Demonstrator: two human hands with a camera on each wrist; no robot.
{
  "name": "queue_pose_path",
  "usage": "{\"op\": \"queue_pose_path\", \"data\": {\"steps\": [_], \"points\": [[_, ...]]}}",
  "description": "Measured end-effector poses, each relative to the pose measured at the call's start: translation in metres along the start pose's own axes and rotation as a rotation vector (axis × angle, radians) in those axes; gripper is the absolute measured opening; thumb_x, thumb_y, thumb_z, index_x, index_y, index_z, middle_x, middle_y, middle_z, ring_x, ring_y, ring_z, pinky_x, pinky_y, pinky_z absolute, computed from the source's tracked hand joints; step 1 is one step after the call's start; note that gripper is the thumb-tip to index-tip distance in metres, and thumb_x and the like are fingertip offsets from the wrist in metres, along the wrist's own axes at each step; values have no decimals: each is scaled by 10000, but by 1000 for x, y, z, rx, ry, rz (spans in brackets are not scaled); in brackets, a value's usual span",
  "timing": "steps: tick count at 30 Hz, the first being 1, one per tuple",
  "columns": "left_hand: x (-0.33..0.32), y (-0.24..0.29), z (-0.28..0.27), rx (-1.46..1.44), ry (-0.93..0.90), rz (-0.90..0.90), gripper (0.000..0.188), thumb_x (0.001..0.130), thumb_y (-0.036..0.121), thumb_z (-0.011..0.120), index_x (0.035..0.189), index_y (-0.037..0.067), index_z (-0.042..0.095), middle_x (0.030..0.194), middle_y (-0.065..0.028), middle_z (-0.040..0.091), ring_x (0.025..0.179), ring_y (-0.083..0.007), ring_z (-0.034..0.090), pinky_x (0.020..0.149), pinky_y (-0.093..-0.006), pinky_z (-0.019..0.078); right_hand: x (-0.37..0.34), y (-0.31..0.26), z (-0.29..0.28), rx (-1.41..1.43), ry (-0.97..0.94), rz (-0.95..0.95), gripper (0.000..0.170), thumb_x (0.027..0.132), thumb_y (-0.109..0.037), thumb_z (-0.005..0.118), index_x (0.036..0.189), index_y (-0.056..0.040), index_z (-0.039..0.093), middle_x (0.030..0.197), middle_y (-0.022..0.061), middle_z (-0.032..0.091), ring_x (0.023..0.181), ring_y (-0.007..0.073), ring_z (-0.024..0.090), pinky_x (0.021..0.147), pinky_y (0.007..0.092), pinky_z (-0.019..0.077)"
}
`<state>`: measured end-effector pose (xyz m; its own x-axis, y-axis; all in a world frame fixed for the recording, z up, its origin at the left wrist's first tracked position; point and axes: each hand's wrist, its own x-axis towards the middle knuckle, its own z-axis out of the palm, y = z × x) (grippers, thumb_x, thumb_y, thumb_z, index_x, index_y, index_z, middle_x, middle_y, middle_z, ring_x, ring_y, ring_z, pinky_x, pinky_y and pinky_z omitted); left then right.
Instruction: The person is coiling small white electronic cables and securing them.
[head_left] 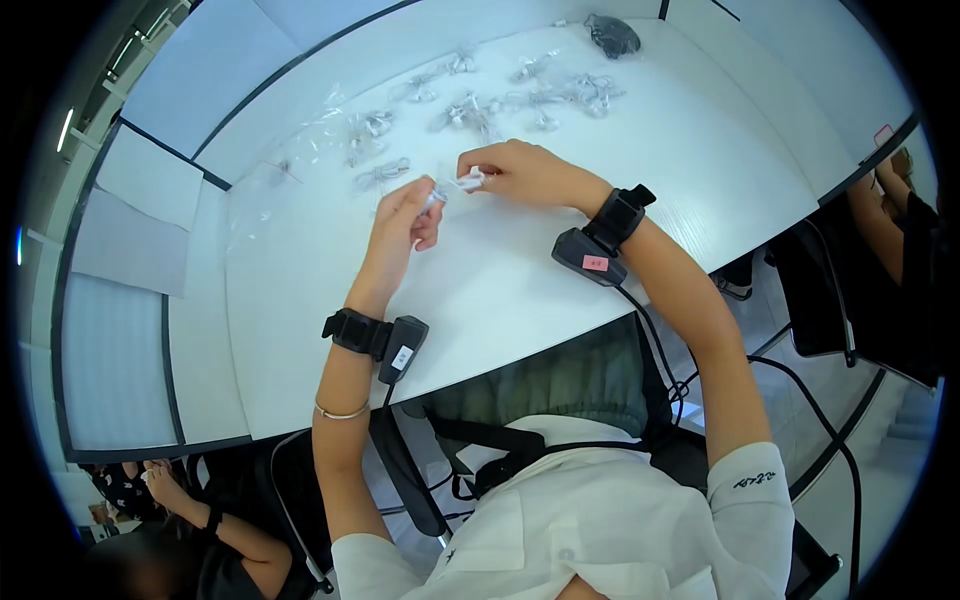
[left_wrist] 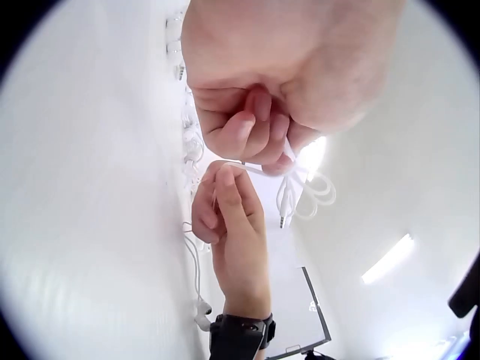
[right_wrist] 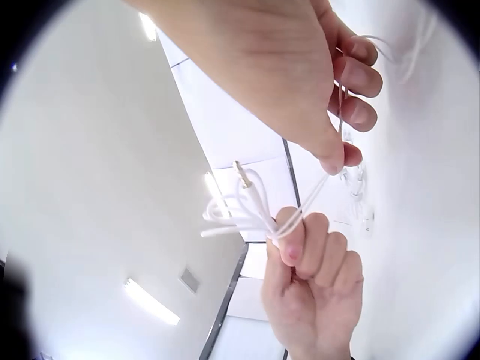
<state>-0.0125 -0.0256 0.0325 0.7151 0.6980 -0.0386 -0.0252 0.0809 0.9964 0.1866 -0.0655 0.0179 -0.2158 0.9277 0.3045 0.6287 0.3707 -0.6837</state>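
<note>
A white earphone cable (right_wrist: 291, 225) runs between both hands over the table. My left hand (head_left: 405, 212) pinches a gathered bundle of its loops, fingers curled in. Out of that bundle sticks a gold-tipped audio plug (right_wrist: 242, 174), beside several small loops. The right hand (head_left: 532, 178) pinches the thin strands between thumb and fingers, slightly farther up the table. Beyond the right hand the strands hang down, with white earbuds (left_wrist: 202, 309) low in the left wrist view.
Several coiled white cables (head_left: 470, 115) lie across the far half of the white table (head_left: 520, 290). Clear plastic bags (head_left: 300, 150) are at the left, a dark bundle (head_left: 612, 36) at the back. Low partitions (head_left: 130, 235) border the table; other people sit on both sides.
</note>
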Motion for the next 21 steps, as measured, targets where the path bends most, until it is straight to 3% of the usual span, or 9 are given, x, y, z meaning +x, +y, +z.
{"op": "queue_pose_path", "data": {"steps": [1,3,7,12,18,21], "points": [[1,-3,-3,34,-21,-4,361,931,364,450,732,65,476,599,36,391,463,-43,284,424,-199,240,0,-2,-5,27,-33,40,219,878,-289,515,850,-78,566,598,64,485,540,162,427,522,305,337],[-2,2,1,209,-61,-65,369,933,359,449,725,56,482,618,36,400,516,-39,316,461,-194,266,-1,-8,-17,82,-66,121,245,882,-285,520,810,-54,563,601,29,458,558,108,376,514,274,304],[2,-6,-2,458,-176,-79,377,939,335,446,724,29,490,660,30,431,598,-45,349,540,-205,314,2,2,-13,224,-2,99,295,881,-296,533,778,-21,560,624,-1,484,576,85,364,520,257,304],[0,-7,2,431,26,-113,374,944,318,429,751,9,514,668,24,453,610,-55,362,560,-222,325,0,-20,-4,315,73,29,270,883,-268,548,797,-13,576,645,-2,513,585,76,376,532,244,323],[4,-7,-3,435,206,-60,395,939,327,423,719,13,520,616,32,428,567,-53,348,519,-218,305,-4,-40,-5,172,20,-38,197,852,-226,591,808,-36,619,532,-9,420,511,80,340,481,251,274],[6,-10,-9,385,280,-28,419,938,355,420,699,26,520,567,42,392,506,-45,320,457,-219,266,-5,-41,-6,97,-63,-57,191,828,-236,593,793,-54,637,529,9,437,501,108,367,483,270,296]]}}
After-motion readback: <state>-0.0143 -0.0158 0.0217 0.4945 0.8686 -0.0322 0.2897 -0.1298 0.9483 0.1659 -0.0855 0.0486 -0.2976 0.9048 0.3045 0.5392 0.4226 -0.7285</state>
